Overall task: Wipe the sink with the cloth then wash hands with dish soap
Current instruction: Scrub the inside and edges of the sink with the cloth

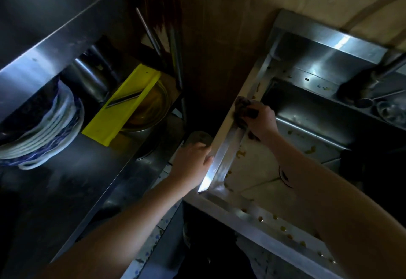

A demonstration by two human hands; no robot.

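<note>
A steel sink (228,147) fills the right half of the view, its rim and basin dotted with yellowish food scraps. My right hand (259,123) presses a dark crumpled cloth (242,108) onto the sink's left rim, near the far corner. My left hand (193,160) rests against the outer side of that same left rim, fingers curled over its edge, with nothing seen in it. A drain ring (284,176) shows in the basin beside my right forearm. No dish soap is visible.
A steel shelf unit (66,44) stands on the left with stacked blue-patterned plates (41,138), a yellow slicer (123,105) and a glass bowl (151,112). A tap (373,74) and small metal bowls (391,110) sit at the sink's far right. A narrow dark gap separates shelf and sink.
</note>
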